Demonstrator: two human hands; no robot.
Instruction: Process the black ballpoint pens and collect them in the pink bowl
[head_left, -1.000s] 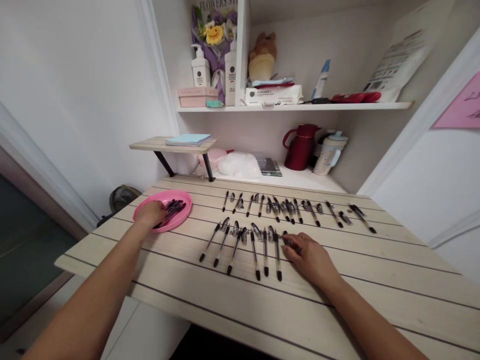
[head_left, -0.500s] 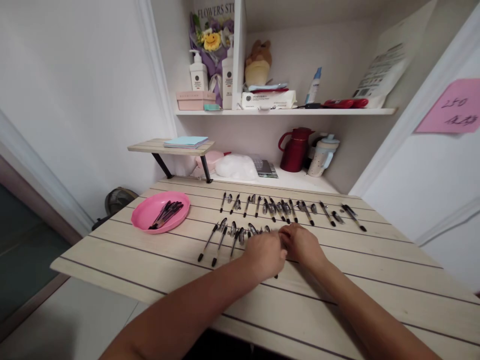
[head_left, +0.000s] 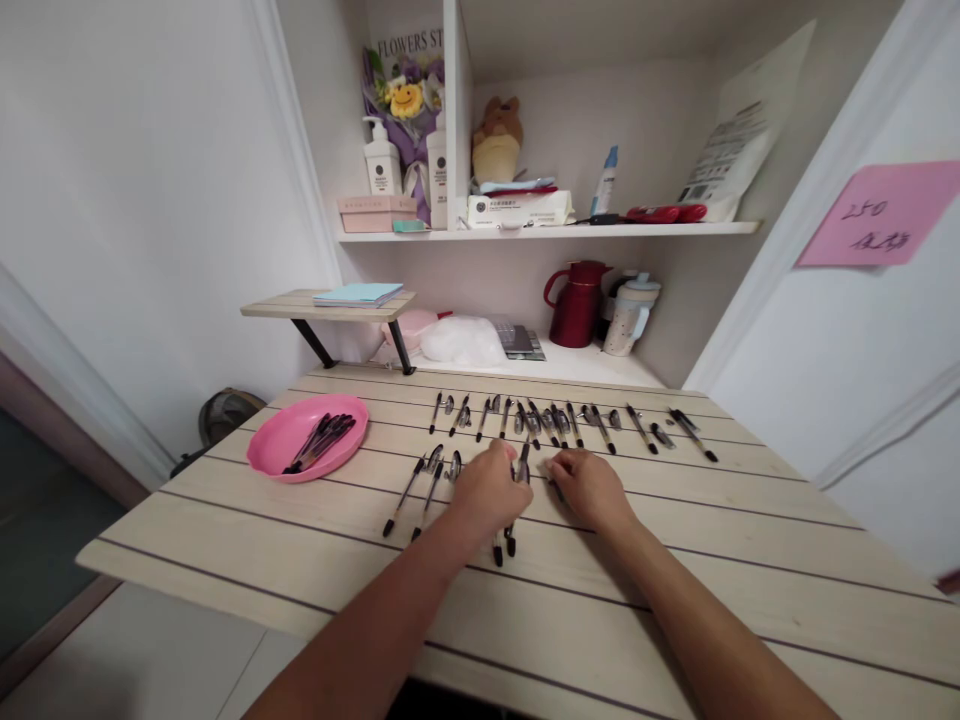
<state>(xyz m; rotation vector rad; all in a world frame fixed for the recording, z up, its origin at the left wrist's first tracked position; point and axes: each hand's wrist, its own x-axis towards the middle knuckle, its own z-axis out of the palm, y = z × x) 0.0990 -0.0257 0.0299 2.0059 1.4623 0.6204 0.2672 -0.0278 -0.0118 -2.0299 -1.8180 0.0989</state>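
Observation:
My left hand [head_left: 491,488] is closed low over the front row, its fingers around a pen [head_left: 511,545] whose dark end shows below the hand. Beside its fingertips lies a clear-and-black pen cap [head_left: 523,466]. To the right, my right hand [head_left: 589,487] rests on the table with its fingers pinched. A small dark piece that looks like a pen cap [head_left: 556,489] shows under those fingers, mostly hidden. Left of my left hand are uncapped pens [head_left: 405,497] with loose caps [head_left: 433,459] near their upper ends.
A back row of pens and caps [head_left: 601,430] runs across the slatted table [head_left: 675,580]. At left sits a pink plate [head_left: 259,455] holding several pens. Behind are a small raised stand [head_left: 285,305], a red jug [head_left: 576,305] and a pale tumbler [head_left: 631,315].
My hands have come apart. The left one moved left over the front row with the pen, while the right stayed on the right side. The camera view shifted slightly.

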